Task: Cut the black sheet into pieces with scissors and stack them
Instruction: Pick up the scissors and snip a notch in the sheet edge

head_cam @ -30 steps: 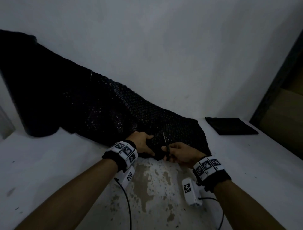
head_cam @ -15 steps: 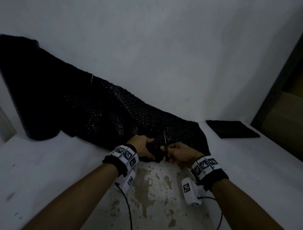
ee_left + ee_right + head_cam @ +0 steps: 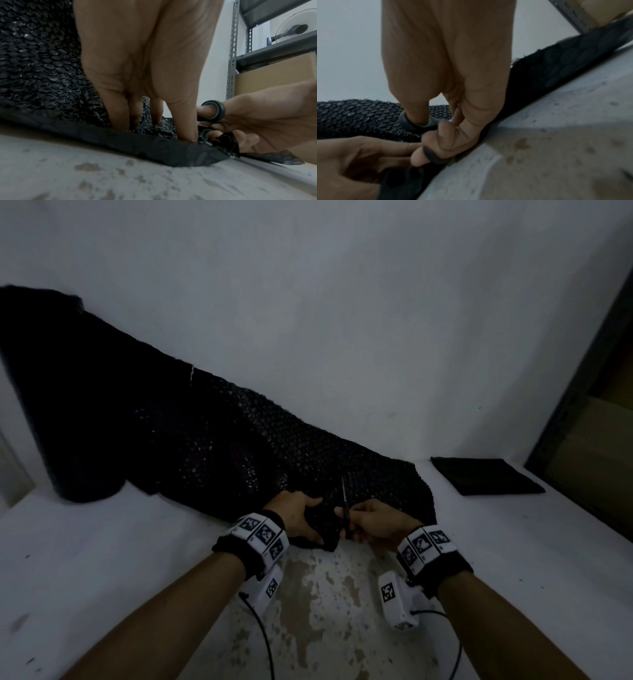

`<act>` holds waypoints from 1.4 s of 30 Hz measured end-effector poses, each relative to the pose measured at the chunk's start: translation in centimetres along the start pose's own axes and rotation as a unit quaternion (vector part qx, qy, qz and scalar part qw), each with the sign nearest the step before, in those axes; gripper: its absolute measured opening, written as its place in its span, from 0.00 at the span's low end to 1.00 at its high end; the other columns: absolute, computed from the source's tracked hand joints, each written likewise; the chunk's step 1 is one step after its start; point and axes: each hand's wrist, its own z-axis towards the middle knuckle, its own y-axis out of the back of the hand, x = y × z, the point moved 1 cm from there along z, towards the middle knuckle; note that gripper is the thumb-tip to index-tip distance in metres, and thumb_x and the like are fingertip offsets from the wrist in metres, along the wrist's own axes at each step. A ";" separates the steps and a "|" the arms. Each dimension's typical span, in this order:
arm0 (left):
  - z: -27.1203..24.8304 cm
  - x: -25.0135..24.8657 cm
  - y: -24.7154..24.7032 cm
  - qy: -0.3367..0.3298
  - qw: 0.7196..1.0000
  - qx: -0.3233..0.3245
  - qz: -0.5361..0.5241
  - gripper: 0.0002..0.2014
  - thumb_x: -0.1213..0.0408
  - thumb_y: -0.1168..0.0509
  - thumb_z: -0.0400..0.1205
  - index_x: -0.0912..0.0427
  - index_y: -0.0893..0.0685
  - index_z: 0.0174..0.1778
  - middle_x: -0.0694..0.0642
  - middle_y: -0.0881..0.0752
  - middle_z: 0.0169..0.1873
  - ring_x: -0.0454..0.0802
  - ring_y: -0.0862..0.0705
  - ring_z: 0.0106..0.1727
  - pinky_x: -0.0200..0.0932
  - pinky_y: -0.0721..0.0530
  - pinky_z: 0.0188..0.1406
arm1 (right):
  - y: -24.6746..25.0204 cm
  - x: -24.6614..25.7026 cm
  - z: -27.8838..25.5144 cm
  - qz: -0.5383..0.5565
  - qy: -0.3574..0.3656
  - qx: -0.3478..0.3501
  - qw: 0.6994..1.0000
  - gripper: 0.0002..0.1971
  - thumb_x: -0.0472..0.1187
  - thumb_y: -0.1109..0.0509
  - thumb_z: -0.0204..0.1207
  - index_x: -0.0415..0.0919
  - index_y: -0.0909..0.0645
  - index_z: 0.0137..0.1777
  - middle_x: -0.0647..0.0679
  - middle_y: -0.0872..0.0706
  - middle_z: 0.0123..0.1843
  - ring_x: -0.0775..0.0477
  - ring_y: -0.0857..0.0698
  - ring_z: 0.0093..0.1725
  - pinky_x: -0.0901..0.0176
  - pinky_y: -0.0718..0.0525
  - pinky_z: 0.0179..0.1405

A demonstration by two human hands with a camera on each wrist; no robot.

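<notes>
A long black bubble-textured sheet (image 3: 212, 446) runs from a roll at the back left down to the table's middle. My left hand (image 3: 301, 518) holds the sheet's near edge (image 3: 120, 136), fingers on top of it. My right hand (image 3: 373, 522) grips black scissors (image 3: 345, 508), thumb and a finger through the loops (image 3: 213, 110). The blades point away from me into the sheet, just right of my left hand. In the right wrist view the scissor loops (image 3: 418, 125) sit round my thumb and finger. A flat stack of cut black pieces (image 3: 483, 475) lies at the right.
The white table (image 3: 102, 559) has a worn, stained patch (image 3: 308, 611) in front of me. A white wall stands close behind the sheet. A metal shelf with a cardboard box (image 3: 596, 446) is at the right edge. Cables hang from both wrist cameras.
Both hands have stayed at the sheet's near edge with the scissors in place. The head view has shifted slightly; nothing else has visibly moved.
</notes>
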 end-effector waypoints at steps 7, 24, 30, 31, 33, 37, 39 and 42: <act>0.3 0.2 -0.2 0.003 1.000 0.001 -0.012 0.52 0.42 0.18 0.67 0.43 0.36 0.85 0.54 0.33 0.82 0.56 0.35 0.82 0.48 0.31 0.80 | 0.3 -0.4 1.3 0.018 0.011 -0.005 1.000 0.20 0.50 0.28 0.82 0.41 0.15 0.31 0.42 0.11 0.36 0.51 0.20 0.30 0.61 0.21 0.32; 0.8 0.8 -0.4 -0.003 1.000 0.012 -0.006 0.52 0.42 0.18 0.65 0.42 0.34 0.84 0.51 0.28 0.80 0.54 0.30 0.79 0.47 0.27 0.78 | 0.7 0.1 2.2 -0.020 0.032 -0.028 0.999 0.19 0.52 0.29 0.82 0.38 0.16 0.34 0.51 0.13 0.28 0.54 0.21 0.26 0.63 0.23 0.29; 0.7 0.1 0.7 -0.003 0.999 -0.023 -0.029 0.50 0.35 0.23 0.68 0.43 0.36 0.85 0.53 0.29 0.80 0.54 0.30 0.79 0.47 0.28 0.78 | 0.4 -1.2 0.7 0.055 0.053 -0.017 0.997 0.16 0.48 0.28 0.82 0.32 0.16 0.45 0.45 0.12 0.35 0.52 0.20 0.31 0.63 0.20 0.34; 0.8 -0.2 1.4 -0.003 0.998 -0.053 -0.028 0.46 0.36 0.24 0.70 0.43 0.32 0.83 0.54 0.25 0.77 0.55 0.25 0.76 0.48 0.24 0.75 | 0.4 -1.4 0.3 0.061 0.059 -0.018 0.996 0.16 0.47 0.29 0.83 0.31 0.16 0.46 0.44 0.13 0.34 0.52 0.20 0.31 0.63 0.21 0.33; 1.1 -1.4 3.1 -0.021 0.988 -0.154 -0.023 0.32 0.42 0.26 0.74 0.44 0.21 0.75 0.55 0.14 0.64 0.54 0.15 0.63 0.50 0.15 0.64 | 0.5 -1.8 -0.4 0.070 0.071 -0.013 0.995 0.17 0.48 0.29 0.83 0.30 0.17 0.48 0.44 0.13 0.35 0.51 0.21 0.31 0.64 0.22 0.32; 1.9 -5.3 6.5 -0.193 0.935 -0.299 0.002 0.10 0.59 0.29 0.80 0.52 0.11 0.56 0.53 0.11 0.49 0.52 0.14 0.53 0.52 0.13 0.55 | 1.0 -1.8 -2.2 0.075 0.079 0.007 0.994 0.17 0.48 0.30 0.84 0.31 0.16 0.50 0.43 0.13 0.37 0.52 0.21 0.32 0.65 0.22 0.32; 3.2 -6.4 7.5 -0.254 0.918 -0.297 0.068 0.17 0.59 0.29 0.80 0.52 0.16 0.65 0.55 0.17 0.62 0.55 0.22 0.66 0.56 0.18 0.65 | 1.5 -1.8 -2.9 0.079 0.090 0.017 0.993 0.20 0.49 0.30 0.83 0.27 0.16 0.51 0.41 0.13 0.39 0.52 0.20 0.33 0.64 0.21 0.34; 5.5 -6.6 8.8 -0.195 0.931 -0.227 0.210 0.36 0.41 0.30 0.78 0.44 0.33 0.82 0.54 0.32 0.81 0.57 0.41 0.84 0.66 0.47 0.84 | 2.0 -1.9 -3.4 0.089 0.098 0.031 0.991 0.18 0.47 0.30 0.84 0.27 0.18 0.52 0.42 0.13 0.38 0.52 0.20 0.33 0.65 0.21 0.33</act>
